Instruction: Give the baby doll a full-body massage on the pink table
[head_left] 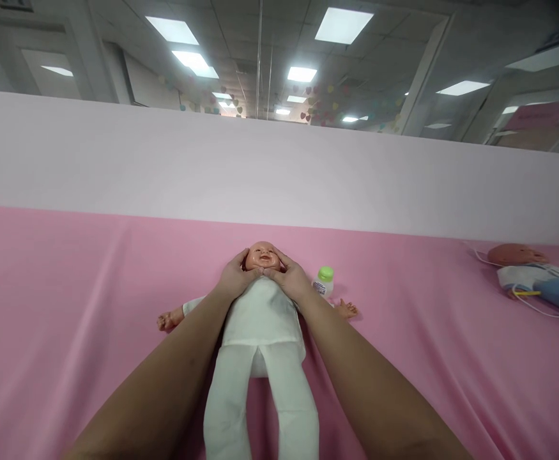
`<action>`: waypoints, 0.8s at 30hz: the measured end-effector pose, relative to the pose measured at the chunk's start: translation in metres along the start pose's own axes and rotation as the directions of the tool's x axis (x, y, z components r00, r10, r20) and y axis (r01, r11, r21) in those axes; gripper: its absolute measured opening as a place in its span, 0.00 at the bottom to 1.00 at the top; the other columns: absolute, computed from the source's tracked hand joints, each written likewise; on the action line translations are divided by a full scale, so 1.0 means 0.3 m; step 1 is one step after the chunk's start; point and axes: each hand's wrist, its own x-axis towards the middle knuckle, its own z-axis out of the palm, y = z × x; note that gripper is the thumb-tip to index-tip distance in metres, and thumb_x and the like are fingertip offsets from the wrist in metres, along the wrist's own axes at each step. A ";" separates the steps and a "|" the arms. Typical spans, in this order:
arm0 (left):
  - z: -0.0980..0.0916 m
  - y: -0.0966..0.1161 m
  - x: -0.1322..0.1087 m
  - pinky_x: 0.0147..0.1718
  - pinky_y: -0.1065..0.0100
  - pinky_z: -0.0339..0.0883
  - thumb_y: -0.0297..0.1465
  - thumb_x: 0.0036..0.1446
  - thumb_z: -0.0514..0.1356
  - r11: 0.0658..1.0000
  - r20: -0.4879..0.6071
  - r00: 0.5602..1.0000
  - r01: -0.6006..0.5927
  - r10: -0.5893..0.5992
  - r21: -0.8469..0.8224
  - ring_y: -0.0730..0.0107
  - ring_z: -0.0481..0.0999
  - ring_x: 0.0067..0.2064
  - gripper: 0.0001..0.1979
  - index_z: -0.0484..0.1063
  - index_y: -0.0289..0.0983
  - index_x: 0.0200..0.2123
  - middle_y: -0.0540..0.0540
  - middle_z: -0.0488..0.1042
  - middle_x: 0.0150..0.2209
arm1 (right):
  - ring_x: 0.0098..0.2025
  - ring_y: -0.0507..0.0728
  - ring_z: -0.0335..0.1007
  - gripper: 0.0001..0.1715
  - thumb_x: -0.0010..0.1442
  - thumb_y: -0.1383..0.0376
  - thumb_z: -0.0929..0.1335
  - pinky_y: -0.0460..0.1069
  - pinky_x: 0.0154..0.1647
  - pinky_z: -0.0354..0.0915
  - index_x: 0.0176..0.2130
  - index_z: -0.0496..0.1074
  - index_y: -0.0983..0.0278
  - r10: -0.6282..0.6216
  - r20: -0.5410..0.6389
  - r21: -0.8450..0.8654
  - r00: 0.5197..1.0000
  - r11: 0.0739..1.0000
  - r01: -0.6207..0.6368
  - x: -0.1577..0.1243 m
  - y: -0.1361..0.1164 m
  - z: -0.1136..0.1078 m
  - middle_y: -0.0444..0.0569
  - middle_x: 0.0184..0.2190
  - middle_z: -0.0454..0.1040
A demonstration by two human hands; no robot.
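A baby doll (261,313) in white clothes lies on its back on the pink cloth (68,300), head away from me. My left hand (234,278) cups the left side of the doll's head (262,255), fingers curved along the cheek. My right hand (289,276) cups the other side the same way, thumbs meeting near the chin. Both hands press against the head.
A small bottle with a green cap (324,281) stands just right of the doll's shoulder. A second doll (528,271) with a blue cloth and thin tubing lies at the far right. A pale partition wall (279,172) runs behind the pink surface.
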 end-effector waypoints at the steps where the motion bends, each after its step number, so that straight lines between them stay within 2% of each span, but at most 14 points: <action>1: 0.001 0.007 -0.004 0.63 0.52 0.67 0.40 0.48 0.76 0.999 0.000 1.000 0.002 -0.002 0.037 0.44 0.72 0.65 0.49 0.63 0.35 0.70 0.35 0.71 0.66 | 0.61 0.63 0.74 0.51 0.51 0.54 0.81 0.61 0.66 0.67 0.69 0.65 0.52 -0.003 -0.015 -0.004 1.000 1.000 0.003 0.002 0.005 0.003 0.46 0.61 0.76; 7: 0.000 0.000 0.001 0.65 0.56 0.65 0.41 0.51 0.74 0.998 0.006 1.000 0.012 -0.012 0.057 0.48 0.69 0.67 0.49 0.59 0.33 0.71 0.34 0.67 0.68 | 0.62 0.62 0.73 0.46 0.55 0.57 0.78 0.59 0.67 0.66 0.69 0.66 0.55 0.005 0.002 -0.016 1.000 1.000 -0.005 0.005 0.002 -0.008 0.48 0.62 0.76; 12: -0.011 -0.058 0.030 0.67 0.52 0.61 0.43 0.50 0.75 0.994 0.008 1.000 -0.004 0.005 -0.108 0.46 0.68 0.68 0.44 0.67 0.36 0.67 0.36 0.70 0.67 | 0.67 0.62 0.68 0.41 0.60 0.51 0.75 0.59 0.72 0.59 0.68 0.67 0.55 -0.006 0.086 0.042 0.996 0.999 0.002 0.000 -0.019 -0.034 0.48 0.66 0.70; 15: -0.008 -0.078 0.043 0.67 0.51 0.61 0.45 0.51 0.75 0.973 0.018 1.000 0.015 -0.012 -0.230 0.46 0.69 0.67 0.43 0.68 0.35 0.66 0.34 0.70 0.66 | 0.66 0.62 0.68 0.40 0.61 0.48 0.74 0.59 0.72 0.58 0.67 0.68 0.55 0.007 0.120 0.079 0.993 0.997 -0.017 -0.004 -0.031 -0.039 0.47 0.67 0.70; 20: 0.005 -0.069 0.043 0.65 0.52 0.64 0.42 0.57 0.72 0.923 0.000 0.996 0.088 -0.095 -0.375 0.50 0.71 0.66 0.34 0.71 0.36 0.64 0.35 0.71 0.66 | 0.61 0.61 0.73 0.38 0.65 0.46 0.70 0.60 0.68 0.63 0.68 0.66 0.54 0.083 0.125 0.087 0.989 0.992 -0.094 -0.005 -0.038 -0.039 0.46 0.64 0.73; 24: 0.003 -0.076 0.049 0.64 0.52 0.65 0.42 0.61 0.68 0.932 -0.029 0.993 0.095 -0.112 -0.349 0.52 0.73 0.64 0.31 0.71 0.37 0.65 0.36 0.74 0.64 | 0.60 0.60 0.74 0.38 0.66 0.45 0.68 0.59 0.67 0.65 0.69 0.66 0.55 0.045 0.122 0.062 0.992 0.997 -0.053 0.004 -0.015 -0.037 0.48 0.63 0.74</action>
